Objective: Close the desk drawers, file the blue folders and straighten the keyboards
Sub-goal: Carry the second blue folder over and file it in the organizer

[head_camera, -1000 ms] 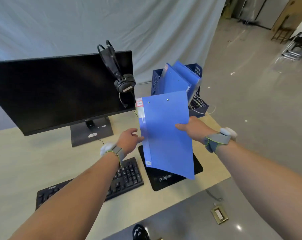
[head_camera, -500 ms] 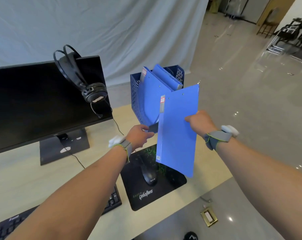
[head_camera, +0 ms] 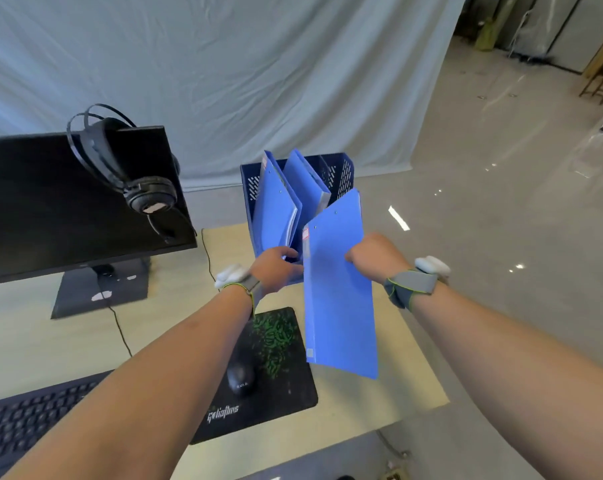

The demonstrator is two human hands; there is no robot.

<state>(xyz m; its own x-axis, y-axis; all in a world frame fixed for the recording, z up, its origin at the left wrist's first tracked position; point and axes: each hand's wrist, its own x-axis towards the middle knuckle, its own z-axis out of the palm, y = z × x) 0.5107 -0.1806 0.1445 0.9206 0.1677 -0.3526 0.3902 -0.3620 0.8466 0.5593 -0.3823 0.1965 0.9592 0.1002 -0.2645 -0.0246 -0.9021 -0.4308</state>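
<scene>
- The right hand [head_camera: 374, 256], right of the frame's middle, is clamped on the right edge of a blue folder [head_camera: 338, 292], thumb side hidden behind the cover; a grey strap with a white lump sits on its wrist
- That blue folder hangs upright and slightly tilted in the air at centre frame, its spine with a small red-and-white label facing left, its lower corner above the right part of the mouse pad [head_camera: 272, 375]
- The left hand [head_camera: 276, 268], just left of the held folder, reaches to the front of the file rack [head_camera: 338, 174]; its fingers curl at the rack's low front edge, but whether they grip anything cannot be told, as the fingertips are hidden; it wears the same kind of wrist strap
- The file rack, dark blue with perforated walls, stands at the far right corner of the table [head_camera: 23, 341], above centre in the frame; two filed folders [head_camera: 276, 209] stand in it, leaning, one in the left slot and one further right
- A black mouse [head_camera: 240, 377] rests on the mouse pad, low centre, partly under the left forearm
- A black keyboard [head_camera: 26, 420] lies at the lower left, cut by the frame edge
- A dark monitor [head_camera: 51, 209] fills the left side, with headphones [head_camera: 134, 178] hung over its upper right corner
- A pale cloth backdrop [head_camera: 224, 64] covers the upper frame
</scene>
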